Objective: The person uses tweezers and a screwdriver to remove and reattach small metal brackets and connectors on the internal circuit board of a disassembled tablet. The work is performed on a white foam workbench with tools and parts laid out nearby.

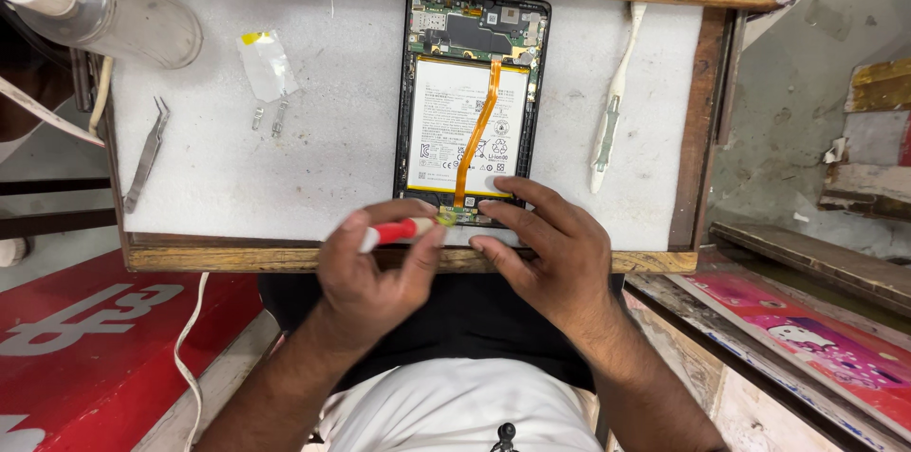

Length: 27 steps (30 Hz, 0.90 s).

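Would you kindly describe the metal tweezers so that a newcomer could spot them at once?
Start at the white work mat on the wooden bench, with the opened black phone in its middle. Go to the mat's left edge, below the clear plastic bottle: the slim grey metal tweezers lie there, pointed and bare steel, unlike the white brush on the right.

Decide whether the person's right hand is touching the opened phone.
Touching. The head view shows the right hand with its fingertips pressed flat on the lower end of the opened phone, no gap visible.
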Motion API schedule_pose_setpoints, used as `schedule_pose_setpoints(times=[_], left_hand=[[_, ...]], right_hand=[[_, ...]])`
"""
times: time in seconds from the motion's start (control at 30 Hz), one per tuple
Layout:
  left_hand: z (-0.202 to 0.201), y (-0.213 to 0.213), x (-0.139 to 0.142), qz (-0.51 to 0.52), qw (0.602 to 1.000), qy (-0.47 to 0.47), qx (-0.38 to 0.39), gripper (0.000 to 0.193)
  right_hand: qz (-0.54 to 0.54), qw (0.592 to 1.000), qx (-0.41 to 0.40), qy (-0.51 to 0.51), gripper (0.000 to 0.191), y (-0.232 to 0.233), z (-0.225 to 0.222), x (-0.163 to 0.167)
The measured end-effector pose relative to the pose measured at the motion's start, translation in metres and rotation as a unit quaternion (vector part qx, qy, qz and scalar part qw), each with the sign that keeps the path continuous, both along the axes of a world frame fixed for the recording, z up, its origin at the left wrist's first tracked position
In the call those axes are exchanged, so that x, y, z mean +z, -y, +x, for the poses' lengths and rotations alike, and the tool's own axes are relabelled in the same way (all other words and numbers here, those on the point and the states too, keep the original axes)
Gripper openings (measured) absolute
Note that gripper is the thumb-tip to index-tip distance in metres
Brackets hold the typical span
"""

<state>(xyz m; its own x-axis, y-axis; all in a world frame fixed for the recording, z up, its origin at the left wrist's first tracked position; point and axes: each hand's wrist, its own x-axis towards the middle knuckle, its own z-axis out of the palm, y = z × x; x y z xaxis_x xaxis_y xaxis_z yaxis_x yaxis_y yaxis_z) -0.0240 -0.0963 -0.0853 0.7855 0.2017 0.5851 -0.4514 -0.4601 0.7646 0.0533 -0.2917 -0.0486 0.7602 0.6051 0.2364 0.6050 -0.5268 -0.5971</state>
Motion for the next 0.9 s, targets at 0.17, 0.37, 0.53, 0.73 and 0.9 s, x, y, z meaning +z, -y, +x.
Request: schedule_pose_setpoints(times=[0.17, 0.37, 0.53, 0.73, 0.9], left_hand=[[-0.003, -0.015, -0.001, 0.04, 0.999, -0.014, 0.028, 0.098], [0.001, -0.016, 0.0, 0.092, 0.996, -0.01, 0.002, 0.096], [0.004, -0.016, -0.002, 0.118, 0.993, -0.009, -0.016, 0.093], [0.004, -0.014, -0.007, 0.133, 0.991, -0.006, -0.014, 0.092], [0.007, -0.013, 0.001, 0.139, 0.99, -0.007, -0.034, 0.087]], right_hand=[[-0.089, 0.996, -0.001, 0.025, 0.031, -0.004, 0.0, 0.003], [-0.099, 0.992, 0.028, 0.07, 0.03, -0.004, 0.001, 0.0], [-0.101, 0.991, 0.024, 0.078, 0.031, -0.004, 0.001, -0.004], [-0.099, 0.992, 0.022, 0.072, 0.031, -0.003, 0.002, -0.006], [-0.1, 0.992, 0.023, 0.072, 0.032, -0.002, 0.001, -0.007]])
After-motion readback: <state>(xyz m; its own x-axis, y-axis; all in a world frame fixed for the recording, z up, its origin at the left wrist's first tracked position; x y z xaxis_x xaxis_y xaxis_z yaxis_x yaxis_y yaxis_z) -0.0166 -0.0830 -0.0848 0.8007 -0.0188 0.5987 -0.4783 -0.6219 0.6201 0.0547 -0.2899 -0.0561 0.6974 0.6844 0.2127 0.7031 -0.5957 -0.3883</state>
